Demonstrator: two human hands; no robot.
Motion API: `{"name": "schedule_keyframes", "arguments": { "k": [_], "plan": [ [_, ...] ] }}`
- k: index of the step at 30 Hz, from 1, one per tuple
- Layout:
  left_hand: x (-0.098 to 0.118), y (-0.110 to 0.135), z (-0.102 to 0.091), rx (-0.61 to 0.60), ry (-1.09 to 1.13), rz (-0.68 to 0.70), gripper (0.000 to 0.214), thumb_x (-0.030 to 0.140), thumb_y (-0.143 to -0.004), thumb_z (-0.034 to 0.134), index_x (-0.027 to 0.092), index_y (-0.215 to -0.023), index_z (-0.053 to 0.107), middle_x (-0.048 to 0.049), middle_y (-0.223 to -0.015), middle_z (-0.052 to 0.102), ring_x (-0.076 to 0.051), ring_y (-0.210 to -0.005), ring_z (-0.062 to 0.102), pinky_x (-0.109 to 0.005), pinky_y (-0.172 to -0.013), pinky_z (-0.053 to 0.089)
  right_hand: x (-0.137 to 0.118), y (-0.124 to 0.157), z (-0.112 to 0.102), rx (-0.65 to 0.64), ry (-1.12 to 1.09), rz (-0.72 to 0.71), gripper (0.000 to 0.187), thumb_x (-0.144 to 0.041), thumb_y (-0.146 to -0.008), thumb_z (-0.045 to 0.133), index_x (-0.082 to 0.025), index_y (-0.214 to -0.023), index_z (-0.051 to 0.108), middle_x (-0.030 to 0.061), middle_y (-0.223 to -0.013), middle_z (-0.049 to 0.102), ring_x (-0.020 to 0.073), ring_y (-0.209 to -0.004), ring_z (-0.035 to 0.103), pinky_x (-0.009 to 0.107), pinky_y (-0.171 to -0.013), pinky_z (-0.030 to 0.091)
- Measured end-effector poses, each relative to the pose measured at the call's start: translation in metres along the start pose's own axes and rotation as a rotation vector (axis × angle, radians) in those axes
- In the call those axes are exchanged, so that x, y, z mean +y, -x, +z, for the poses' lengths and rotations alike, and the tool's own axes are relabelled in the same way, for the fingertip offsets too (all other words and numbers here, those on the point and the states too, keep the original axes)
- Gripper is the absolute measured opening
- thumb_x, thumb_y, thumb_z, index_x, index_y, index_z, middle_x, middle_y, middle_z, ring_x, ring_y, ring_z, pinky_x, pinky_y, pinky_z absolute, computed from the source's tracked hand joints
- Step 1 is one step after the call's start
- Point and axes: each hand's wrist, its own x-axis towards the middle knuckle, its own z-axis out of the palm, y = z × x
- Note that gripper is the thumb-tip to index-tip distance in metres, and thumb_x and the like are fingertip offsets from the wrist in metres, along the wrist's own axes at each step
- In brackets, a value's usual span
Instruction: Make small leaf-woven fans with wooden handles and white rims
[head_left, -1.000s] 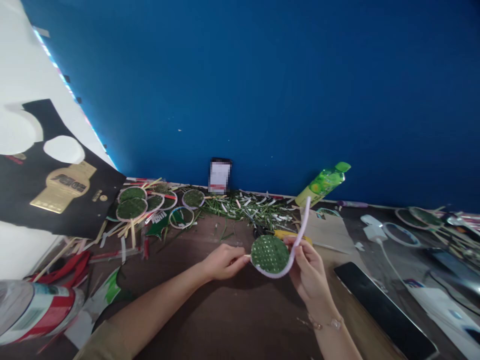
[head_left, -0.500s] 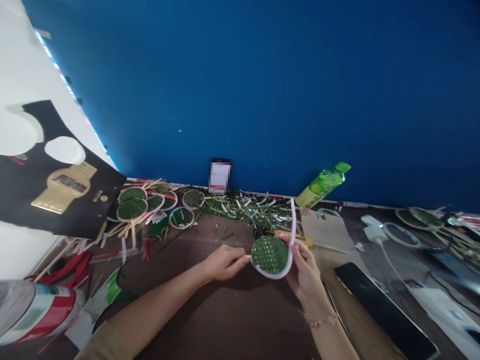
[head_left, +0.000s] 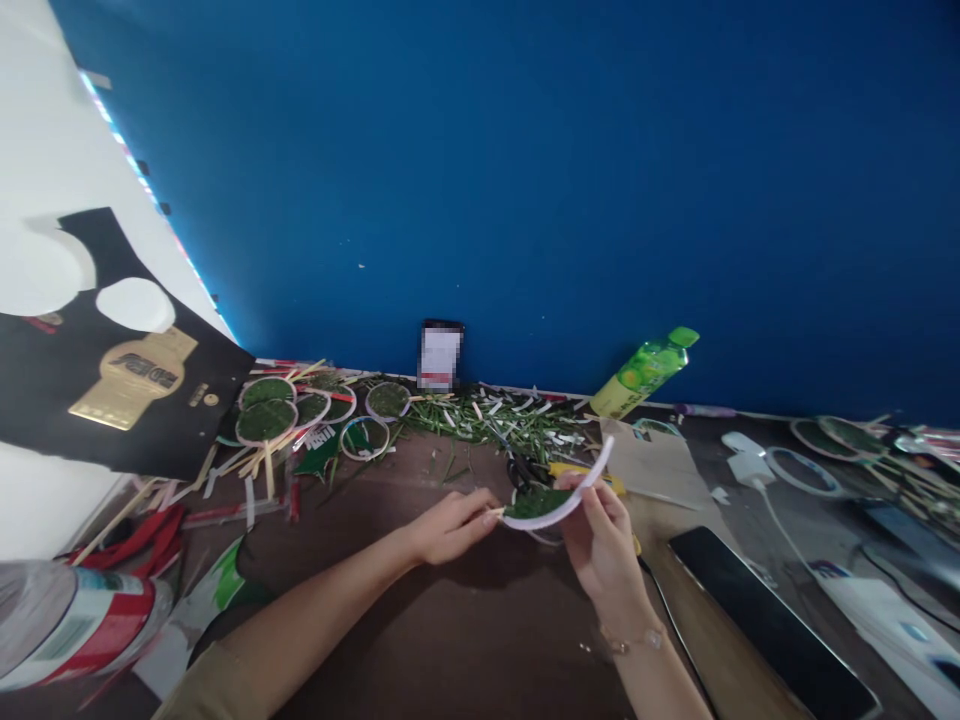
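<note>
My left hand (head_left: 450,525) pinches the small wooden stick at the left edge of a round green woven disc (head_left: 536,501), which now lies tilted almost flat. My right hand (head_left: 600,540) grips the disc's right side and a white strip (head_left: 570,495) that curves along its edge, its free end pointing up to the right. Both hands hover just above the dark brown table (head_left: 450,640).
Finished green discs with white rims (head_left: 266,420) lie at the back left beside a black and gold box (head_left: 112,370). Green leaf trimmings (head_left: 495,415), scissors (head_left: 525,467), a green bottle (head_left: 645,370), a dark tablet (head_left: 765,620) and a white charger (head_left: 742,460) surround the hands. A tape roll (head_left: 67,620) sits front left.
The disc has tipped from facing me to nearly flat. The strip's free end dropped from upright to a low slant at the right. Both hands stayed in place.
</note>
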Motion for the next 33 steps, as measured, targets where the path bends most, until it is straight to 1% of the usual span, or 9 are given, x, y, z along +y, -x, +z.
{"name": "schedule_keyframes", "arguments": {
  "k": [3, 5, 7, 10, 14, 19, 24, 27, 33],
  "plan": [
    [0.0, 0.001, 0.001, -0.027, -0.026, -0.043, 0.029, 0.044, -0.088, 0.037, 0.017, -0.094, 0.046, 0.0044, -0.064, 0.043, -0.009, -0.058, 0.041, -0.02, -0.054, 0.029, 0.0, 0.0, 0.004, 0.089, -0.069, 0.035, 0.026, -0.038, -0.056, 0.078, -0.02, -0.065, 0.062, -0.0042, -0.066, 0.058, 0.0051, -0.055, 0.05, 0.015, -0.052, 0.043],
    [0.0, 0.0, 0.003, -0.005, -0.068, -0.058, 0.027, 0.041, -0.088, 0.037, 0.017, -0.091, 0.047, 0.0038, -0.065, 0.045, -0.009, -0.058, 0.042, -0.02, -0.054, 0.03, 0.0, 0.0, 0.006, 0.134, -0.102, 0.032, 0.025, -0.035, -0.055, 0.079, -0.02, -0.064, 0.061, -0.0055, -0.062, 0.057, 0.0047, -0.052, 0.049, 0.016, -0.05, 0.043],
    [0.001, -0.002, 0.005, 0.027, -0.1, -0.047, 0.026, 0.038, -0.09, 0.033, 0.016, -0.09, 0.048, 0.002, -0.067, 0.048, -0.01, -0.06, 0.044, -0.021, -0.057, 0.032, 0.001, 0.0, 0.007, 0.15, -0.108, 0.017, 0.023, -0.034, -0.057, 0.078, -0.02, -0.066, 0.062, -0.0048, -0.064, 0.059, 0.0064, -0.055, 0.052, 0.018, -0.053, 0.044],
    [0.001, -0.003, 0.006, 0.053, -0.13, -0.034, 0.028, 0.035, -0.092, 0.028, 0.016, -0.095, 0.049, -0.0016, -0.076, 0.054, -0.012, -0.067, 0.049, -0.022, -0.063, 0.037, 0.004, -0.001, 0.007, 0.143, -0.104, -0.017, 0.02, -0.032, -0.06, 0.076, -0.02, -0.07, 0.063, -0.0023, -0.073, 0.063, 0.0106, -0.068, 0.058, 0.023, -0.063, 0.048],
    [0.0, -0.003, 0.007, 0.055, -0.188, -0.034, 0.03, 0.033, -0.093, 0.025, 0.016, -0.102, 0.049, -0.0051, -0.084, 0.059, -0.014, -0.074, 0.054, -0.024, -0.067, 0.04, 0.004, -0.004, 0.003, 0.173, -0.082, -0.074, 0.018, -0.031, -0.059, 0.075, -0.02, -0.067, 0.064, -0.0026, -0.073, 0.062, 0.0107, -0.071, 0.058, 0.024, -0.066, 0.046],
    [-0.002, -0.002, 0.009, 0.082, -0.274, 0.022, 0.031, 0.029, -0.093, 0.024, 0.016, -0.109, 0.047, -0.0068, -0.089, 0.061, -0.015, -0.078, 0.057, -0.024, -0.069, 0.042, -0.002, -0.005, -0.003, 0.171, -0.003, -0.169, 0.017, -0.034, -0.066, 0.068, -0.018, -0.067, 0.063, -0.0017, -0.069, 0.058, 0.011, -0.064, 0.054, 0.024, -0.059, 0.043],
    [-0.005, -0.002, 0.01, 0.119, -0.325, 0.048, 0.032, 0.027, -0.093, 0.023, 0.016, -0.11, 0.048, -0.0075, -0.091, 0.062, -0.016, -0.08, 0.059, -0.025, -0.069, 0.043, -0.008, -0.005, -0.005, 0.2, 0.046, -0.26, 0.02, -0.036, -0.07, 0.06, -0.017, -0.064, 0.059, -0.0016, -0.062, 0.051, 0.0083, -0.052, 0.042, 0.022, -0.045, 0.03],
    [-0.007, -0.003, 0.01, 0.134, -0.332, 0.036, 0.032, 0.028, -0.093, 0.024, 0.016, -0.111, 0.048, -0.0071, -0.091, 0.063, -0.016, -0.08, 0.059, -0.025, -0.069, 0.044, -0.008, -0.004, -0.006, 0.189, 0.099, -0.274, 0.016, -0.031, -0.068, 0.062, -0.017, -0.062, 0.057, -0.0027, -0.058, 0.048, 0.0074, -0.05, 0.038, 0.022, -0.045, 0.025],
    [-0.009, -0.002, 0.012, 0.168, -0.325, -0.009, 0.032, 0.028, -0.093, 0.026, 0.017, -0.114, 0.048, -0.0072, -0.093, 0.064, -0.016, -0.082, 0.06, -0.025, -0.07, 0.045, -0.003, -0.002, -0.012, 0.135, 0.216, -0.34, 0.012, -0.027, -0.069, 0.062, -0.016, -0.064, 0.06, -0.0019, -0.061, 0.05, 0.0074, -0.052, 0.036, 0.023, -0.047, 0.023]
  ]
}}
